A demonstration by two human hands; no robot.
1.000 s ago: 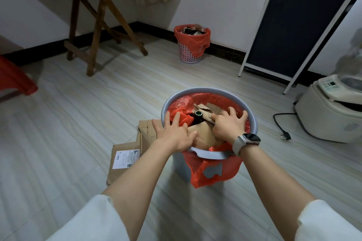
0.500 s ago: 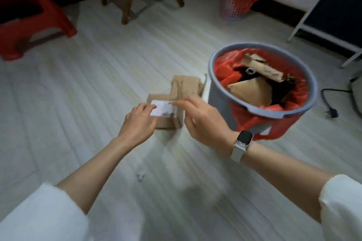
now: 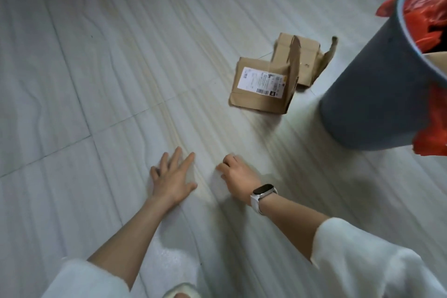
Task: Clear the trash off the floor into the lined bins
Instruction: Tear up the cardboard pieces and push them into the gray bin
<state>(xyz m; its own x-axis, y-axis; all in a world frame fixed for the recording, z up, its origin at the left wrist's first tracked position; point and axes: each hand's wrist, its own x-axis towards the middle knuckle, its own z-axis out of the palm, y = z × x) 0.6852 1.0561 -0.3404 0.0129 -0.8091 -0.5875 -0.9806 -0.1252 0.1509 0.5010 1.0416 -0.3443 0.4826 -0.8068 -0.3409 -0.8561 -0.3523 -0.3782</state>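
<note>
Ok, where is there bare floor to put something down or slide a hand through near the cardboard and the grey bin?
Bare floor runs wide to the left of the torn cardboard box, and between the box and the left hand and right hand. It is crowded on the right: only a narrow strip separates the box from the grey bin and its red liner.

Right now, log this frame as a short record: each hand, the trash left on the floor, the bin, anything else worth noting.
left hand: fingers spread, low over the floor, holding nothing
right hand: fingers curled down at the floor; whether it pinches anything cannot be told
cardboard box: torn open, white shipping label up, on the floor beside the bin, untouched
grey bin: red liner, cardboard already inside
watch: on right wrist
task state: box not yet binned
</note>
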